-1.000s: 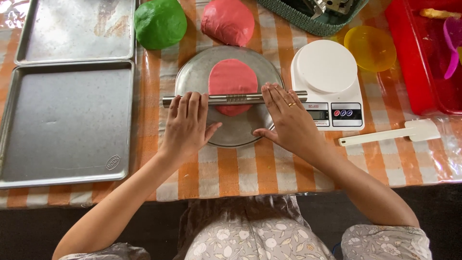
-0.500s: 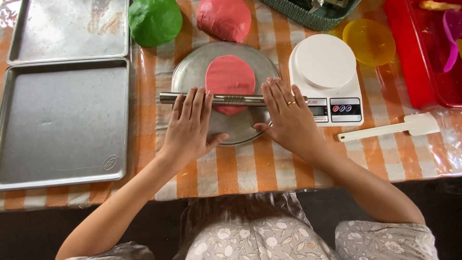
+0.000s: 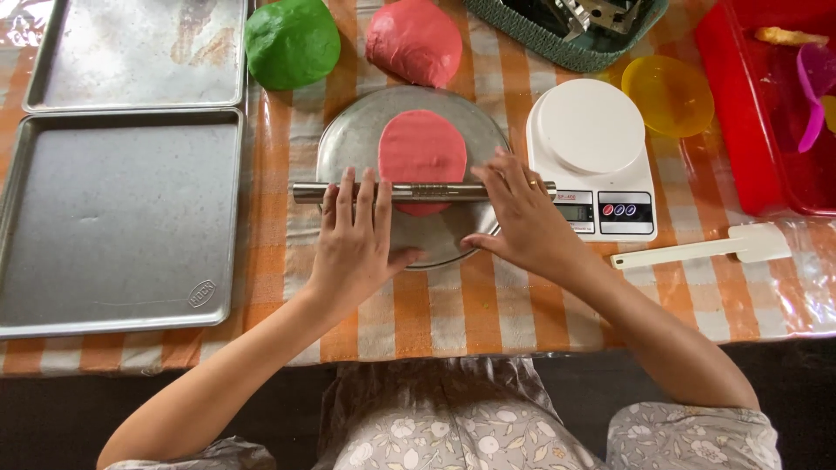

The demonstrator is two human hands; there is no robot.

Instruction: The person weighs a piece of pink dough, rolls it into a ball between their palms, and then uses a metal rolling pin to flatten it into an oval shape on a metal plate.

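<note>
Both forearms are reaching forward from the bottom of the view, bare to the elbows. The left hand [image 3: 355, 239] is lying palm down, fingers stretched flat and together, thumb splayed right. The right hand [image 3: 522, 218] is resting likewise, fingers seemingly slightly spread, thumb pointing left.

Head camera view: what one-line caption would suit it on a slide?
Both hands, left hand and right hand, press a metal rolling pin across flattened pink dough on a round metal plate.
</note>
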